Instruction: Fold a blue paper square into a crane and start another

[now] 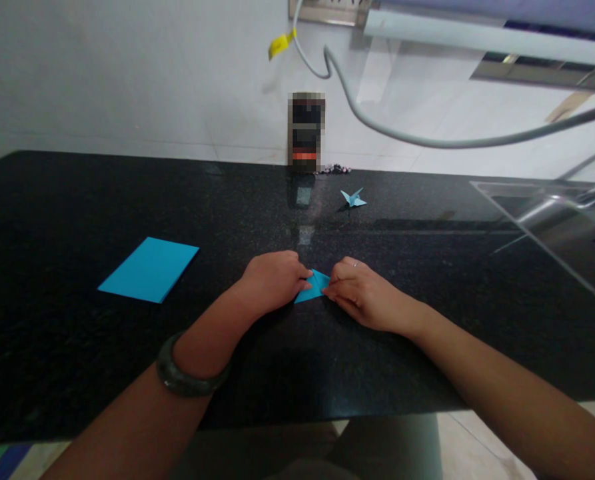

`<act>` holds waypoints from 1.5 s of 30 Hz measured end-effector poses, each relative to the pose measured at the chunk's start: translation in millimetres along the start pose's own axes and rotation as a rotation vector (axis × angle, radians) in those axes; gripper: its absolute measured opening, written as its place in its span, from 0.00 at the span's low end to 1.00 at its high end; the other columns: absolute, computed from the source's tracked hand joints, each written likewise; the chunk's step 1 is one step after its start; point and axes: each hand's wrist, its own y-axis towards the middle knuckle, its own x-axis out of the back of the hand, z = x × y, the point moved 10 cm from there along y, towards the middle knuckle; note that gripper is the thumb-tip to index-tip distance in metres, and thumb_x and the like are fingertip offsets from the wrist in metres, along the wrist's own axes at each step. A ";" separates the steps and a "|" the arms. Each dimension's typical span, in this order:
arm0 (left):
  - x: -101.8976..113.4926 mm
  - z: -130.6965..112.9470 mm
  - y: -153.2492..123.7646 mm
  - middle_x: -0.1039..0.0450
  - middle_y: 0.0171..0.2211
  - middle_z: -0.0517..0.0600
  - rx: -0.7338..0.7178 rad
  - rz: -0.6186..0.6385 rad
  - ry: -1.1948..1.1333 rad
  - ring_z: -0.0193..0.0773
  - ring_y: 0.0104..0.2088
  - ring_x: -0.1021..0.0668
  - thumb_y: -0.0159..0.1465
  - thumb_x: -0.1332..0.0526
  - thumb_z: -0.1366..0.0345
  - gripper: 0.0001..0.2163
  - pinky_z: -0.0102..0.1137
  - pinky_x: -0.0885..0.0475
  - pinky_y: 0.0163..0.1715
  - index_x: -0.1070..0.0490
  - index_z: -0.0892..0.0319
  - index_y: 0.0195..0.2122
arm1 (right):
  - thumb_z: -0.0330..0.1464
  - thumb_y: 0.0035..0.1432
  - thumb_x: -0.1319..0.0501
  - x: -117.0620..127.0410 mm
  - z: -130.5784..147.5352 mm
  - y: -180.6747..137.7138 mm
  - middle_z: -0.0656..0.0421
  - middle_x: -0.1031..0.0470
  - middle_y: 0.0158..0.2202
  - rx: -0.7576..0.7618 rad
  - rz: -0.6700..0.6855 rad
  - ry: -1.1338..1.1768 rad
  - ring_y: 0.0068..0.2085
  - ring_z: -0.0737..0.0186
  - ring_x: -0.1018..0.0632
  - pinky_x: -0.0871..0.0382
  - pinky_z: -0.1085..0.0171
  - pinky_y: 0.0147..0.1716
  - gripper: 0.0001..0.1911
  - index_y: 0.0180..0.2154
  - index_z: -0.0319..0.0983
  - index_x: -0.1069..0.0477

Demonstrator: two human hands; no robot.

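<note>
A small piece of folded blue paper (316, 285) lies on the black speckled countertop (257, 373) between my two hands. My left hand (277, 280) is closed, its thumb and fingertips pressing the left side of the paper. At the paper's right edge, the fingers of my right hand (354, 293) pinch it. Creases and a pointed top show on the part left uncovered; the fingers hide the rest. Farther back stands a folded light-blue paper crane (354, 198). A flat stack of blue square paper (148, 270) rests to the left, apart from both hands.
A pixelated upright object (306, 130) leans by the wall, with a beaded string (338, 169) beside it. The metal sink (572, 233) is set into the counter at right. A grey cable (427, 141) with a yellow tag (279, 46) hangs across the upper right.
</note>
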 end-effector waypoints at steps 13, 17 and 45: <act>0.8 0.1 0.2 0.30 0.31 0.49 0.014 0.017 0.007 0.38 0.32 0.26 0.62 0.48 0.57 0.13 0.30 0.41 0.24 0.26 0.48 0.42 | 0.31 0.62 0.51 2.4 8.9 -1.0 0.50 0.31 0.47 0.000 0.079 -0.065 0.44 0.58 0.32 0.37 0.56 0.43 0.15 0.34 0.36 0.26; 0.5 1.6 1.0 0.30 0.31 0.49 0.025 0.019 0.001 0.38 0.33 0.26 0.62 0.48 0.57 0.13 0.30 0.41 0.25 0.26 0.48 0.41 | 0.31 0.63 0.52 0.9 11.9 -1.5 0.51 0.32 0.53 0.017 0.122 -0.101 0.45 0.57 0.31 0.36 0.54 0.45 0.16 0.36 0.36 0.26; 1.2 -2.7 -0.2 0.29 0.33 0.48 0.017 0.024 -0.038 0.38 0.36 0.26 0.62 0.48 0.60 0.12 0.30 0.37 0.29 0.26 0.51 0.39 | 0.31 0.63 0.52 -1.5 10.8 -1.6 0.52 0.30 0.51 0.039 0.148 -0.048 0.45 0.59 0.29 0.34 0.56 0.44 0.17 0.33 0.36 0.25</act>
